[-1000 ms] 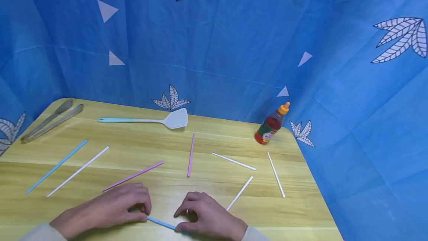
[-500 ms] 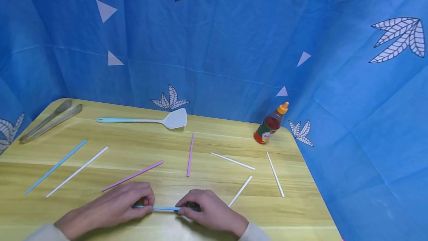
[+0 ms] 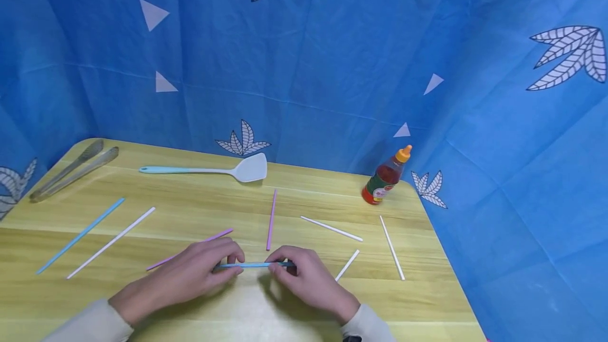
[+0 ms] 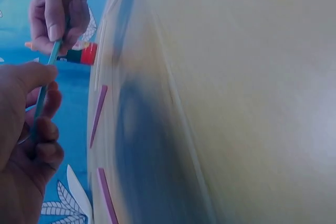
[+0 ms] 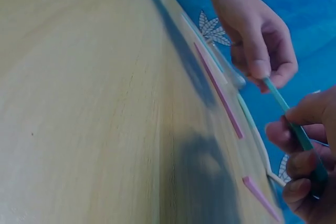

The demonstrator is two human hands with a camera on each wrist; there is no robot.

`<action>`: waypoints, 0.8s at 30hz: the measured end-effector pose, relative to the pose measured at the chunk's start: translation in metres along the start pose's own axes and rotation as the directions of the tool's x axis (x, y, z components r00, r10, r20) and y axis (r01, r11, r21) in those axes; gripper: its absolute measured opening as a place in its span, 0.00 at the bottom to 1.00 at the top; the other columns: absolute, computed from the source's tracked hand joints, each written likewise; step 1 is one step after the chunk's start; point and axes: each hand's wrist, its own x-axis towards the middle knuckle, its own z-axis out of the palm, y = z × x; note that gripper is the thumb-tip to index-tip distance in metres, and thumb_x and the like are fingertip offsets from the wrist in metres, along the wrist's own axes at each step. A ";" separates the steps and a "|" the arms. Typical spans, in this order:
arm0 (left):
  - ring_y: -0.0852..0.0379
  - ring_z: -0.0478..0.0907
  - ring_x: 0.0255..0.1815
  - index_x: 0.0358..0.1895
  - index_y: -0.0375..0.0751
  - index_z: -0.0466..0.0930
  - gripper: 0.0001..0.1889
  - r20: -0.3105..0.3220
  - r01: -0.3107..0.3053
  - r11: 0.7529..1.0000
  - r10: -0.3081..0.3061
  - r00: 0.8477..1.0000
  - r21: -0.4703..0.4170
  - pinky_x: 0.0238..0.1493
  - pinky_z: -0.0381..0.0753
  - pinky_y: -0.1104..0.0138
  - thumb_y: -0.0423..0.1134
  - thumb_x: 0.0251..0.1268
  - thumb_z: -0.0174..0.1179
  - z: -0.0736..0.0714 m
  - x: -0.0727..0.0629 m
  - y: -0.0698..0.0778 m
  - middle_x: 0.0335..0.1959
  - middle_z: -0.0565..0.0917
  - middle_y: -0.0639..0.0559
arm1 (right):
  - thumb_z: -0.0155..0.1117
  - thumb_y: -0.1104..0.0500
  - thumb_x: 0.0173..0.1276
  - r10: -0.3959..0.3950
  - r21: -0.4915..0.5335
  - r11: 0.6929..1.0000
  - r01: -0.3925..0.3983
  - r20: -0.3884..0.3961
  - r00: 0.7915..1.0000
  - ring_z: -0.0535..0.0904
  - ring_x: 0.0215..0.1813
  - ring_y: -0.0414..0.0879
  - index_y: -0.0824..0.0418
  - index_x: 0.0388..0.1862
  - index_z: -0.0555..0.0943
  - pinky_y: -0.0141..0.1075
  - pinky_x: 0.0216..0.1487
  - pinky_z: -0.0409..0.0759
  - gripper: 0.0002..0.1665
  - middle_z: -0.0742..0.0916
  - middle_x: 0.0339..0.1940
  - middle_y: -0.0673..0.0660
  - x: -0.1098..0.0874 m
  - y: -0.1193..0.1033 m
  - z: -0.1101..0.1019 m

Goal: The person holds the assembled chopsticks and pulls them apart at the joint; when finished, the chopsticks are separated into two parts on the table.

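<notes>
Both hands hold one blue chopstick [image 3: 255, 265] level above the table, roughly parallel to its front edge. My left hand [image 3: 201, 268] pinches its left part between thumb and fingers. The right hand [image 3: 309, 278] grips the other part, the fingers curled round it. A short middle length shows between the hands; the ends are mostly hidden by fingers. In the left wrist view the chopstick [image 4: 43, 98] runs from the near hand up to the far one. Behind the left hand lies a pink chopstick [image 3: 219, 235], partly covered by it. A white chopstick [image 3: 348, 264] lies beside the right hand.
Another pink chopstick [image 3: 272, 220], a second blue chopstick [image 3: 81, 236] and several white chopsticks [image 3: 331, 228] lie scattered. Along the back are metal tongs [image 3: 71, 170], a white spatula [image 3: 249, 168] and a red sauce bottle [image 3: 383, 178]. Blue printed cloth [image 3: 294, 57] hangs behind the table [image 3: 404, 300].
The hands have moved forward, away from the front edge, lifting the blue chopstick. It has turned from slanted to level, and the right hand's fingers have closed round it.
</notes>
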 end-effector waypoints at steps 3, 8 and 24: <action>0.72 0.80 0.42 0.44 0.64 0.83 0.07 -0.007 0.023 1.000 -0.023 1.000 -0.012 0.70 0.83 0.51 0.43 0.78 0.70 0.002 0.007 0.004 0.37 0.77 0.77 | 0.67 0.54 0.82 -0.015 -0.002 1.000 0.015 -0.017 1.000 0.70 0.30 0.29 0.54 0.50 0.90 0.25 0.35 0.74 0.07 0.88 0.38 0.46 0.002 -0.001 0.000; 0.71 0.74 0.41 0.43 0.65 0.82 0.05 -0.011 0.064 0.997 -0.064 0.998 -0.052 0.44 0.82 0.70 0.47 0.81 0.66 0.005 0.014 0.011 0.39 0.79 0.76 | 0.68 0.52 0.83 -0.051 -0.030 0.998 0.049 -0.045 0.998 0.70 0.31 0.29 0.55 0.50 0.91 0.24 0.35 0.73 0.10 0.87 0.37 0.45 0.005 -0.003 0.000; 0.71 0.66 0.27 0.41 0.60 0.84 0.07 -0.101 0.194 0.979 -0.200 0.975 -0.069 0.30 0.71 0.70 0.40 0.78 0.69 -0.031 -0.002 -0.026 0.36 0.80 0.70 | 0.72 0.57 0.78 -0.026 -0.135 0.991 -0.012 -0.276 0.961 0.65 0.26 0.31 0.51 0.46 0.90 0.28 0.29 0.69 0.02 0.77 0.26 0.39 -0.017 0.041 -0.057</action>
